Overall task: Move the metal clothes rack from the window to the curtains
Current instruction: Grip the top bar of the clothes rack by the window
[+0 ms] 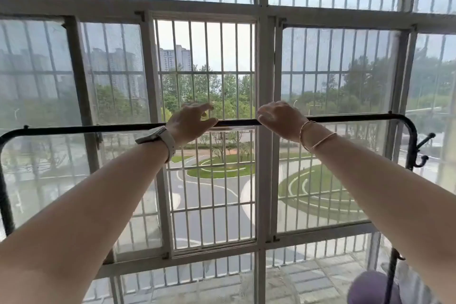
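**Two hands on the rack bar**

Both sit on the clothes rack [98, 128] top bar, right against the window [206, 131]. Left hand [190, 119] rests there, fingers spread loose. Right hand [278, 116] curls over it just beside the left; whether its grip is closed, can't tell.

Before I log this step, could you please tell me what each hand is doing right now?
Left hand: open, fingers resting on the rack's top bar, not closed.
Right hand: grip closed on the same bar.
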Demonstrator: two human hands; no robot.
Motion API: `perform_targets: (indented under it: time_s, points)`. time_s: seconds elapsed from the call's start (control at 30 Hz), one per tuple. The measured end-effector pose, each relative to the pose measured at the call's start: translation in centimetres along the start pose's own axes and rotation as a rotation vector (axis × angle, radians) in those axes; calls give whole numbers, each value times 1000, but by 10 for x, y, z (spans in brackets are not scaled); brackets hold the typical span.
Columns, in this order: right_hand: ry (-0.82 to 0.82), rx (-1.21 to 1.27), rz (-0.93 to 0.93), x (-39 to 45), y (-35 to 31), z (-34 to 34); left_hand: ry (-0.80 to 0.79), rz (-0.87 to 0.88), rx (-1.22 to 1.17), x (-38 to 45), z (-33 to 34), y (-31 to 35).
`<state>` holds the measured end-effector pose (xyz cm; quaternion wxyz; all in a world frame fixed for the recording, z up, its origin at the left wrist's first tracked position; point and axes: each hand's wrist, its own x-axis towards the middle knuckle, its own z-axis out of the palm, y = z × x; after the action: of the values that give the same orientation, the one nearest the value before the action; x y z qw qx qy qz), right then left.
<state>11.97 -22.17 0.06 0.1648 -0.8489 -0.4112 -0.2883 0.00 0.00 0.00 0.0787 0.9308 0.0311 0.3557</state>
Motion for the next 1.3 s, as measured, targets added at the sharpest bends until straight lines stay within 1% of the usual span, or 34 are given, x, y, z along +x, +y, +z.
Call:
perform_targets:
  time_s: [0.07, 0.13, 0.27, 0.37, 0.4, 0.43, 0.5, 0.57, 0.7, 0.8, 0.87, 1.03, 1.17, 1.3]
  points:
    - [-85, -62, -7, 6, -2, 9, -71, 21, 163, 2, 5, -1]
    - [-96, -126, 5, 12, 1, 18, -78, 74, 280, 4, 15, -7]
    - [-48, -139, 7, 18, 10, 26, -81, 54, 277, 16, 23, -21]
    - [-123, -243, -5, 26, 9, 29, -93, 20, 180, 23, 33, -24]
    - [-144, -233, 15, 28, 8, 30, -99, 13, 174, 25, 36, -25]
    - [-167, -196, 45, 32, 9, 32, -104, 9, 200, 27, 39, -27]
    - [-201, -136, 111, 35, 10, 37, -86, 2, 330, 31, 40, -32]
    - [-166, -150, 153, 35, 14, 46, -49, 8, 460, 31, 41, -37]
    - [-70, -76, 168, 34, 24, 55, -11, 64, 557, 35, 50, -39]
    - [-33, 27, 168, 32, 32, 56, -15, 69, 570, 41, 55, -36]
    - [-2, 53, 162, 33, 37, 57, -25, 69, 557, 45, 58, -37]
    - [48, 58, 131, 36, 38, 63, -16, 43, 564, 45, 59, -38]
    - [57, 84, 100, 34, 49, 63, -27, 19, 552, 46, 61, -30]
    - [94, 35, 37, 29, 62, 63, -22, -8, 590, 44, 66, -20]
